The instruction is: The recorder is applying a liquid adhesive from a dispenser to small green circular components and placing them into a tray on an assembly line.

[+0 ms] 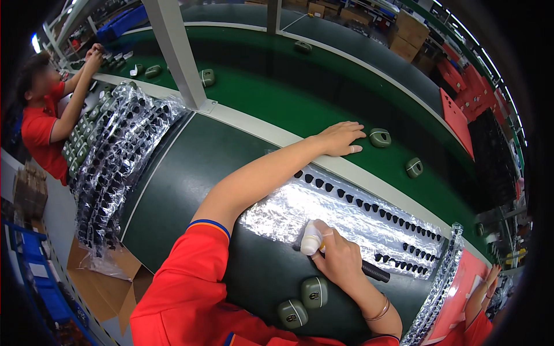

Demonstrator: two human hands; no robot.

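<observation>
My left hand (340, 139) stretches over the white rail onto the green conveyor belt, fingers extended and empty. Just beyond its fingertips sits a rounded olive-green case (380, 138) with a dark oval opening. A second green case (414, 167) lies farther right on the belt. Above the plastic sheet, my right hand (341, 260) is closed around a small white bottle (311, 239), its rounded end pointing down-left. Beneath that wrist lies a dark ribbed stick-like thing (376, 271). Two green cases (314, 292) with dark recesses rest on the dark table close to me.
A clear plastic sheet (271, 216) carries rows of small black pieces (372, 206). More such sheets (124, 155) heap at the left. A metal post (176, 52) rises by the rail. One co-worker (43, 115) works at far left; another's hand (490, 278) shows at right.
</observation>
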